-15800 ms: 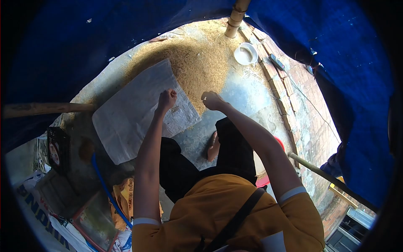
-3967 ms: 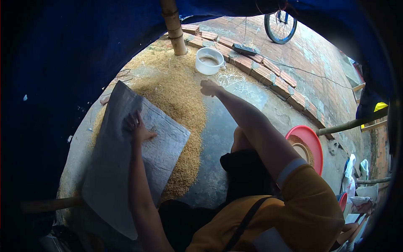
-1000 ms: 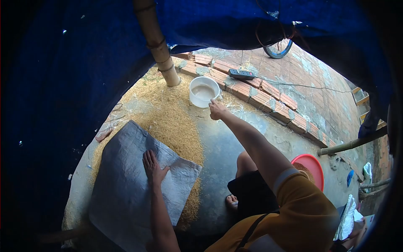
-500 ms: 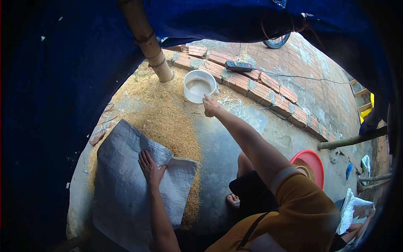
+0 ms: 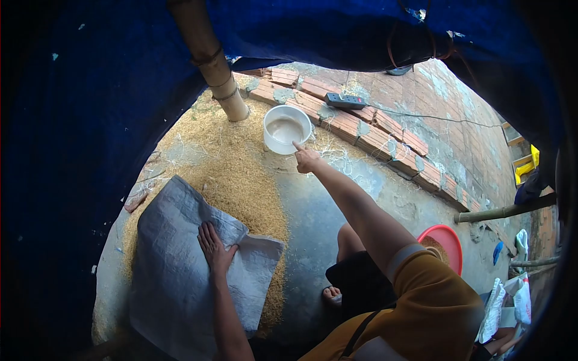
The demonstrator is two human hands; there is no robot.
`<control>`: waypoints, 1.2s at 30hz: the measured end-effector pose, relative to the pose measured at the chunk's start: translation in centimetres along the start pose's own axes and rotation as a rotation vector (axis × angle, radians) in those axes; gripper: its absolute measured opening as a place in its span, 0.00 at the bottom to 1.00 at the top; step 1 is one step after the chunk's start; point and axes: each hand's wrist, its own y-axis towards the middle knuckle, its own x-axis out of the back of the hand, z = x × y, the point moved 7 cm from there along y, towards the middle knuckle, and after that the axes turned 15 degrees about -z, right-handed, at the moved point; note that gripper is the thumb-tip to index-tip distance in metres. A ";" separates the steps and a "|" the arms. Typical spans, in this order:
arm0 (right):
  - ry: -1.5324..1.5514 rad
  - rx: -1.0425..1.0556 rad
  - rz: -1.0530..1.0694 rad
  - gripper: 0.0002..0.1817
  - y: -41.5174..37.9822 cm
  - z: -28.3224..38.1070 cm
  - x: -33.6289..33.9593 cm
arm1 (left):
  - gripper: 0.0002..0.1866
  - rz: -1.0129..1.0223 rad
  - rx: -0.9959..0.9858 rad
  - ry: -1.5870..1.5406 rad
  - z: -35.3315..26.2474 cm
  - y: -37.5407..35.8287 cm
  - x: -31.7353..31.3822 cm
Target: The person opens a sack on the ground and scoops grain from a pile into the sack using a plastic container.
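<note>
My left hand (image 5: 217,248) lies flat with fingers spread on a grey woven sack (image 5: 174,265), which rests over a heap of golden husks or grain (image 5: 241,189). My right hand (image 5: 307,159) is stretched forward, its index finger extended toward the near rim of a translucent white bucket (image 5: 288,129). The other fingers of that hand look curled, with nothing visible in them. The bucket stands upright on the ground; only a pale bottom shows inside.
A bamboo post (image 5: 226,90) rises beside the bucket. Behind it run a row of bricks (image 5: 343,125) and a power strip (image 5: 344,101). A red basin (image 5: 448,240) of grain is at right. Another person's arm (image 5: 503,342) shows near white sacks (image 5: 494,310). Blue tarp (image 5: 108,120) hangs around.
The view has shifted slightly. My right hand stays by the bucket's rim, its index finger now pointing more clearly. At lower right, the other person's arm has moved down from the white sacks.
</note>
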 end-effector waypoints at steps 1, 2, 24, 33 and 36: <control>0.016 0.024 -0.048 0.18 0.1 0.1 0.5 | 0.56 -0.003 0.004 0.002 0.1 0.1 0.0; 0.032 0.048 -0.095 0.17 0.2 0.4 0.9 | 0.56 -0.008 -0.004 0.000 0.0 0.1 0.0; 0.067 0.170 0.010 0.09 -12.3 9.2 1.7 | 0.57 0.083 -0.016 -0.069 2.3 0.0 -2.5; -0.147 0.470 0.514 0.11 -16.9 15.6 -2.4 | 0.55 0.105 -0.145 -0.084 2.6 -2.8 0.2; -0.393 0.503 0.139 0.10 -15.9 19.8 0.8 | 0.54 0.113 -0.213 -0.036 2.8 -4.4 2.4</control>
